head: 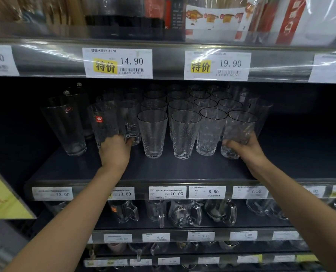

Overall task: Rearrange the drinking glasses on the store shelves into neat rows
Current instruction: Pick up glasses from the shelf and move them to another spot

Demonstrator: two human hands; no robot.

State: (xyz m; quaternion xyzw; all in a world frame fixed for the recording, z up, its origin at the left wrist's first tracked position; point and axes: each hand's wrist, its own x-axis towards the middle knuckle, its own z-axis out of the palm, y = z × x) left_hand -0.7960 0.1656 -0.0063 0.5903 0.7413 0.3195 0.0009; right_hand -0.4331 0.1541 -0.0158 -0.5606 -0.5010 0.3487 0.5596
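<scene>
**A:** What are we holding?

**B:** Our left grip (115,152) is curled round the foot of the red-stickered glass (102,124), toward the left of the shelf (143,169). The thumb reaches to the plain glass (130,120) just right of it, and we can't tell whether it touches. Our right grip (247,149) is closed on the lower part of the rightmost front glass (239,130), fingers wrapped behind it. Its base seems to sit on the shelf.

**A:** Where could we go wrong?

**B:** At the grips first. We hold both glasses low, so a quick slide could tip either one at the rim. The right-hand glass stands just beside its dimpled neighbour (211,130). If we push it left carelessly, we'd likely clink the two together. The dimpled rows (179,106) behind are packed close, so one knock could travel back through them.

**A:** And on the left?

**B:** The stickered glass has the plain one tight on its right and a tall clear glass (65,128) near on its left. If we swing it either way, we risk a bump.

**A:** How far along are we?

**B:** We'd judge the dimpled columns nearly neat, running from near to far. The left group still looks loose.
</scene>
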